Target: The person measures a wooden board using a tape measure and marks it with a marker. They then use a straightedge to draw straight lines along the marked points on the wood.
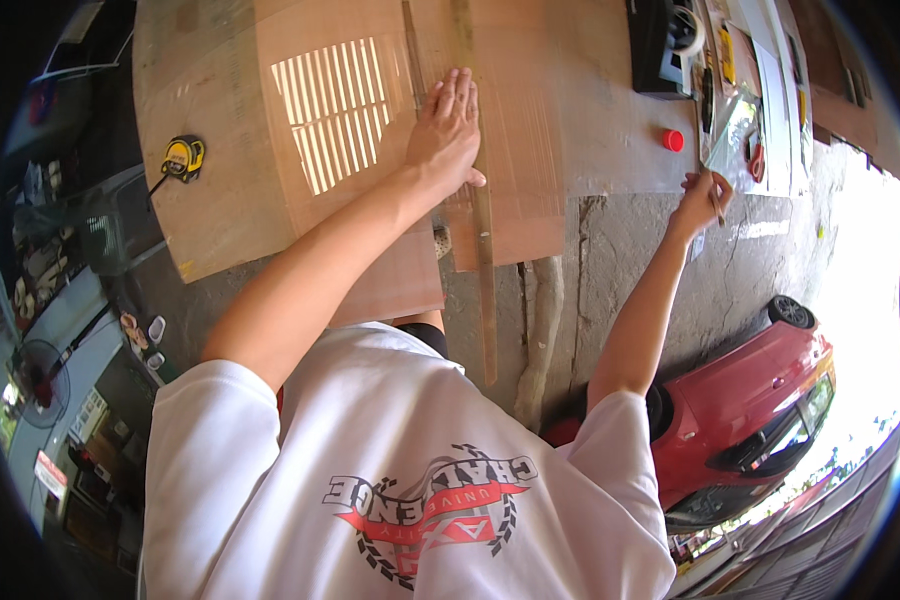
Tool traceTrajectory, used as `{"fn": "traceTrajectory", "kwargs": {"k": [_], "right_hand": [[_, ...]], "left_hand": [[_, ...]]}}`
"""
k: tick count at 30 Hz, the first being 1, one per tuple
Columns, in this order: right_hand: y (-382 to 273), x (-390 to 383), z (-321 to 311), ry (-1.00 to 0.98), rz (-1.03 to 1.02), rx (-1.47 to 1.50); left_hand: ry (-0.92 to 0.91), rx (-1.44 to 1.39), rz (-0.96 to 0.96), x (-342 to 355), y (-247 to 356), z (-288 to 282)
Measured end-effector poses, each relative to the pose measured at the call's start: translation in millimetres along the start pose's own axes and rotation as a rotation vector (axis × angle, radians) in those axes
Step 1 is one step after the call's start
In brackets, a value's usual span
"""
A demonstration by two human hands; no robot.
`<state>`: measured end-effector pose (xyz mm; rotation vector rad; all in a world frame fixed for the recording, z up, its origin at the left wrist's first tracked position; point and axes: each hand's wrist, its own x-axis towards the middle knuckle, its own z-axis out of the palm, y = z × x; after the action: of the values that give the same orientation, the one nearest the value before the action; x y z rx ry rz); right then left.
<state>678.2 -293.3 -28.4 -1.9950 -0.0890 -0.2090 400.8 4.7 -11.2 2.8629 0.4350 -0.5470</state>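
Note:
My left hand [448,130] lies flat, fingers stretched, on a long narrow wooden strip [486,290]. The strip runs across a brown board [520,130] and sticks out past its near edge toward me. Beside the hand, a glossy clear sheet [335,115] on the table reflects bright slats. My right hand [702,202] is off to the right, by the table's near edge, with fingers closed around a thin stick-like tool [718,206]; its exact kind is too small to make out. Near that hand are a clear pane-like piece [735,130] and red-handled scissors [757,160].
A yellow and black tape measure [183,158] sits at the table's left. A red cap [673,140], a black box [660,50], a tape roll [687,32] and a yellow cutter [727,55] are at the right. Beyond the rough concrete floor [620,260] stands a red car [745,410].

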Motion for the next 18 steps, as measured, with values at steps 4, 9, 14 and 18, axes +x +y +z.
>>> {"fn": "traceTrajectory", "kwargs": {"k": [4,9,14,18], "right_hand": [[-34.1,-42.1,19.7,-0.177,0.075,0.256],[-77.5,-84.5,101.9,-0.499,0.057,0.340],[-109.6,-95.7,195.3,-0.811,-0.028,0.228],[-122.2,-94.9,242.4,-0.931,-0.178,0.033]], "left_hand": [[0.013,-0.061,0.015,-3.3,-3.8,0.4],[0.030,-0.017,0.028,-6.2,-5.4,1.2],[0.033,0.005,0.018,-6.8,-3.7,2.2],[0.044,0.090,0.001,-6.7,-1.1,3.2]]}}
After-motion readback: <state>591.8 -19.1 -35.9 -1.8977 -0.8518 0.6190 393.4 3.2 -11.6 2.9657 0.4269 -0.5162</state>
